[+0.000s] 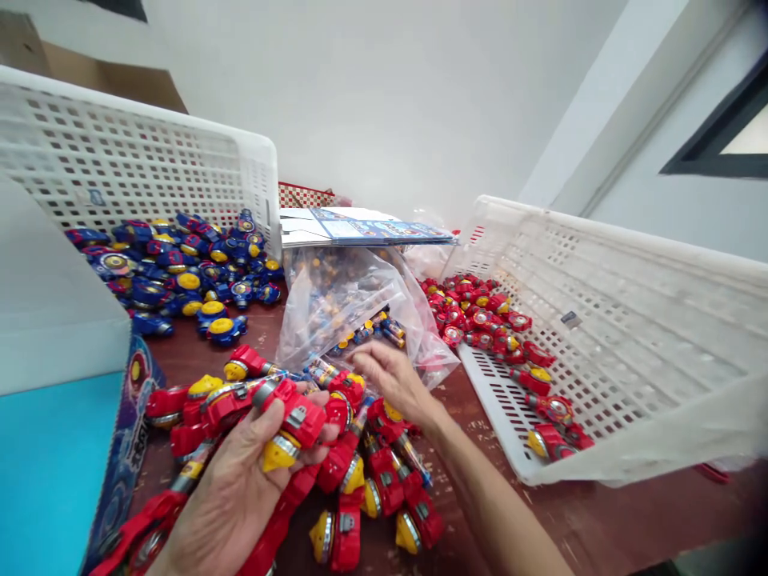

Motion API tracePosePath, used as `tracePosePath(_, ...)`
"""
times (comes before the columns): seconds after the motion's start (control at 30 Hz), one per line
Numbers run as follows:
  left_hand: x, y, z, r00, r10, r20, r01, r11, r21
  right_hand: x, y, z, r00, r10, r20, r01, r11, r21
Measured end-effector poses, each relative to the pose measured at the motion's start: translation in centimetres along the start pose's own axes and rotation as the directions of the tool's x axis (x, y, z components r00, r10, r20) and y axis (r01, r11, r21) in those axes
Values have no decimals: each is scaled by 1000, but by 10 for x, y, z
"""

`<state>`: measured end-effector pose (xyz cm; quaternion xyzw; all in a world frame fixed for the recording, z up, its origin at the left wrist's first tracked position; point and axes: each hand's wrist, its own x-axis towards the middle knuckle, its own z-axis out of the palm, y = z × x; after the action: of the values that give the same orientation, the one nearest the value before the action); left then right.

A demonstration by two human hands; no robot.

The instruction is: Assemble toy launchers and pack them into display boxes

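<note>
My left hand [240, 480], palm up at the lower left, has its fingers wrapped round a red toy [303, 420] with a yellow pointed tip. Under and around it lies a heap of red toys [384, 472], some joined to printed tubes. My right hand [390, 380] is at the far side of the heap, beside the mouth of a clear plastic bag [360, 296]. Its fingers are bent, and whatever may be between the fingertips is too small to make out. Small blue and yellow tubes lie inside the bag.
Blue toys [198, 264] spill from a tipped white basket [150, 152] at left. Another tipped basket [630, 320] at right holds red toys [480, 312]. Flat printed cartons [366, 226] lie behind the bag. An open box [54, 456] with a blue inside stands at the lower left.
</note>
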<state>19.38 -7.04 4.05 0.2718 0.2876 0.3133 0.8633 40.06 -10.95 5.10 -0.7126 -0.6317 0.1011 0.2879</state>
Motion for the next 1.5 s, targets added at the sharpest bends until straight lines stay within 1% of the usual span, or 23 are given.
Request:
tracePosePath(0.03,-1,4,-4,999,-16,-42,15,1000,-17,16,17,0,998,64,-10,-64,995,-74)
tracePosePath(0.1,-2,12,-8,992,-44,-118,37,998,-56,47,49,3,990,136,-28,-139,976,-169)
tracePosePath(0.13,-3,14,-9,988,-54,-147,44,996,-72,60,62,7,987,156,-21,-157,967,-201)
tracePosePath(0.2,-5,17,-8,983,-85,-165,73,994,-76,79,81,16,983,184,4,-177,951,-255)
tracePosePath(0.27,-6,18,-8,983,-103,-151,96,994,-52,91,91,25,979,202,27,-186,939,-288)
tracePosePath(0.33,-6,17,-9,985,-110,-132,107,994,-26,97,94,29,974,224,19,-208,930,-304)
tracePosePath(0.43,-4,15,-13,989,-87,-120,84,996,-25,97,92,25,966,254,-45,-256,923,-287)
tracePosePath(0.53,-4,12,-14,995,-59,-84,60,998,10,79,77,13,959,250,-131,-273,938,-212)
tracePosePath(0.6,-6,10,-13,998,-36,-54,40,997,73,53,57,4,964,224,-143,-243,961,-135)
tracePosePath(0.7,-8,7,-9,1000,-2,30,-4,981,194,2,17,-6,987,149,-53,-147,988,48)
tracePosePath(0.73,-10,7,-8,998,7,70,-24,969,247,-14,3,-9,996,94,-9,-90,973,212)
tracePosePath(0.77,-11,6,-7,994,13,109,-46,953,300,-28,-10,-11,998,52,31,-59,945,321)
tracePosePath(0.83,-14,6,-5,986,27,165,-91,914,395,-50,-30,-14,997,4,79,-39,896,443)
tracePosePath(0.87,-15,6,-4,983,33,181,-110,893,436,-56,-36,-14,995,-4,97,-41,889,457)
tracePosePath(0.93,-19,8,-3,979,29,202,-132,844,520,-63,-39,-14,994,-10,111,-42,890,454)
tracePosePath(1.0,-22,10,0,977,23,212,-145,800,582,-66,-36,-14,994,-16,109,-38,878,478)
tracePosePath(1.07,-25,12,2,979,15,204,-139,779,611,-67,-32,-15,994,-6,109,-52,852,520)
tracePosePath(1.13,-28,14,5,982,-13,188,-109,775,623,-69,-31,-17,993,1,117,-64,839,540)
tracePosePath(1.2,-29,15,6,983,-45,178,-82,757,648,-73,-31,-19,993,-2,116,-61,842,536)
tracePosePath(1.27,-29,16,4,979,-73,190,-78,726,683,-77,-34,-20,994,-6,106,-51,847,529)
tracePosePath(1.33,-26,16,1,973,-90,214,-94,690,717,-81,-36,-22,996,-30,88,-18,866,501)
tracePosePath(1.4,-23,16,-2,967,-102,231,-111,650,752,-85,-38,-23,993,-89,77,47,899,436)
tracePosePath(1.5,-20,16,-6,960,-117,253,-151,542,827,-87,-38,-24,981,-182,74,142,919,368)
